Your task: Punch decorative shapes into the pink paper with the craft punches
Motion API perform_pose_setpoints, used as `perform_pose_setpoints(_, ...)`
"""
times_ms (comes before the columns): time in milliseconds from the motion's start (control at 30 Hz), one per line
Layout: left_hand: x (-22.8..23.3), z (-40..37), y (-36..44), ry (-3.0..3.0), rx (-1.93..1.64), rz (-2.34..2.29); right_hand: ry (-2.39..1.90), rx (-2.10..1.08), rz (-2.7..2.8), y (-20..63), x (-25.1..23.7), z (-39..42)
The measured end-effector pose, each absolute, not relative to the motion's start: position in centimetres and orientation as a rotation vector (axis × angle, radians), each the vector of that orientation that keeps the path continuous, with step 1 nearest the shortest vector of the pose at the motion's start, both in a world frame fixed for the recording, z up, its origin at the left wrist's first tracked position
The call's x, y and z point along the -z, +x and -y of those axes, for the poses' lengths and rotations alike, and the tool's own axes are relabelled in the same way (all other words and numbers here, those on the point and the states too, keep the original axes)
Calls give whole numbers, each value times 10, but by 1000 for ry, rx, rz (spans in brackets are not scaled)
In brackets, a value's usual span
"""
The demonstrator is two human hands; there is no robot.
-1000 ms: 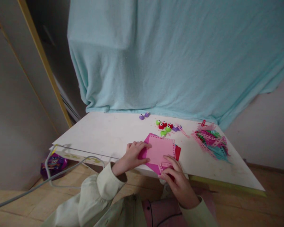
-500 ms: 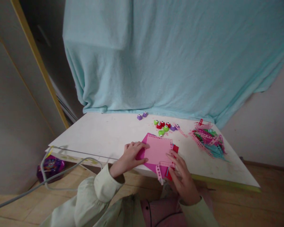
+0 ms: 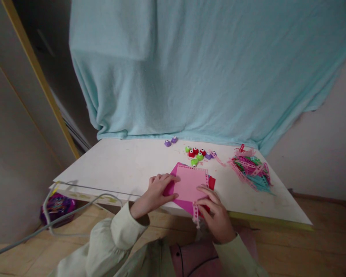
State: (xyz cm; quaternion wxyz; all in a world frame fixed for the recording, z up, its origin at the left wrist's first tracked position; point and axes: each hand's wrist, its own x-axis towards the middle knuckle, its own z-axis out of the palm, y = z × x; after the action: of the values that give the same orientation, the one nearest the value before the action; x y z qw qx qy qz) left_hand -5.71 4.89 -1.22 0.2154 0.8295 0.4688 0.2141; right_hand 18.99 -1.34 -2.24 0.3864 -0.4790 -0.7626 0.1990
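Touching the left side of the pink sheet point(image 3: 187, 184), atop magenta paper point(image 3: 184, 206) at the near edge of the tabletop point(image 3: 127, 161), with the left hand point(image 3: 155, 194) spread wide; pinching a punched pink strip point(image 3: 195, 214) in the right hand point(image 3: 215, 213), by the sheet's near edge

It looks like a room in a home: tan wood-look floorboards point(image 3: 282, 254) run beneath a white-topped table point(image 3: 123, 161). A soft light-blue cloth point(image 3: 207, 73) hangs at its far edge, and a shiny purple printed bag point(image 3: 59, 209) sits below its near left corner.
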Motion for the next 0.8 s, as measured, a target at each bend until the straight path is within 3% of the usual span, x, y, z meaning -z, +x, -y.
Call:
perform_pose_setpoints(300, 10, -48, -57, 2290, -593, -1298, -1308, -606, 1863, 217, 27, 33)
perform_pose_setpoints(800, 12, -49, -56, 2301, -573, -1320, -1390, -444, 1940, 258, 35, 52)
